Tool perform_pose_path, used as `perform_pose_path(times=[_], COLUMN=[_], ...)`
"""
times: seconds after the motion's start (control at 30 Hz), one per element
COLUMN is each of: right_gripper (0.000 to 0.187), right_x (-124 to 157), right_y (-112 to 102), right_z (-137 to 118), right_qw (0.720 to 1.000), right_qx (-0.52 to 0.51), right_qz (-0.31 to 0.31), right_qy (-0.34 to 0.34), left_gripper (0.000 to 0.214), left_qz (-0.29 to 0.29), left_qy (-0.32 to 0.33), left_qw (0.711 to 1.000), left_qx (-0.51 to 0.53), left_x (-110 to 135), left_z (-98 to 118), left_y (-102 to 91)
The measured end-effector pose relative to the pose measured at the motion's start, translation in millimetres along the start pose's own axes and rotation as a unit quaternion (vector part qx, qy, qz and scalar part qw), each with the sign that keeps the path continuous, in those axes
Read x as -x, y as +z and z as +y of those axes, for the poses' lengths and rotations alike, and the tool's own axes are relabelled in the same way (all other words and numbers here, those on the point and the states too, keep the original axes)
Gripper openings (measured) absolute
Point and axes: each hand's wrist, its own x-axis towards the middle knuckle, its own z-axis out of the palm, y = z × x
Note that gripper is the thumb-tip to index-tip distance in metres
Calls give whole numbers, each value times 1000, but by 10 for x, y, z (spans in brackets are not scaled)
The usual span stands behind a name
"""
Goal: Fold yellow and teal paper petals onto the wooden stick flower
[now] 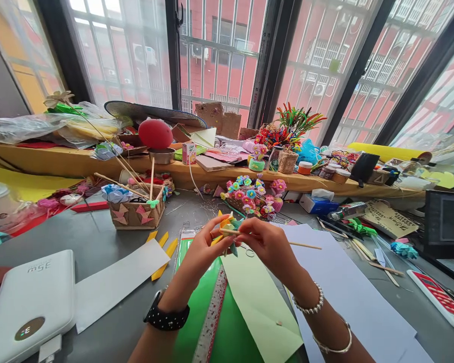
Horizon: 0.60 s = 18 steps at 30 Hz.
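Note:
Above the middle of the desk, my left hand (201, 247) is closed around a small folded paper piece (233, 249) in yellow and teal. My right hand (270, 247) pinches from the other side, its fingertips at a thin wooden stick (305, 245). One end of the stick lies against the paper piece, and the other sticks out to the right behind my hand. Fingers cover much of the folded paper. Below my hands lie a pale green paper sheet (259, 297), a patterned ruler (212, 317) and a green folder (189, 307). Scissors (249, 252) show partly beneath my right hand.
Yellow folded strips (165, 259) and a white paper strip (121, 285) lie left, beside a white power bank (30, 302). A cardboard box (136, 214) holds sticks. Colourful flowers (249, 196) stand behind my hands. White sheets (348, 297) and a calculator (439, 300) are right.

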Motion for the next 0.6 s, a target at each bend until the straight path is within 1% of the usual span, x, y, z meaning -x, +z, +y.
perform_pose_path(times=[0.13,0.27,0.4,0.53,0.6], right_gripper=[2,3,12,4,5], right_x=[-8,-9,-13,-17,-16], right_y=[0,-14,-27,-41,-42], right_z=[16,20,7,-11,-15], right_qw=[999,999,1000,1000,1000], right_qx=[25,29,17,12,0], right_qz=[32,17,11,8,10], right_qy=[-17,-28,-11,-8,-8], left_gripper=[55,55,53,52,52], left_qz=[-20,-22,-15,-17,-30], left_qy=[1,-9,-15,-18,-25], left_qw=[1000,999,999,999,999], left_qx=[-17,-37,-38,-36,-32], left_x=[-11,16,54,72,78], left_z=[-17,4,50,78,86], left_y=[-6,23,62,72,63])
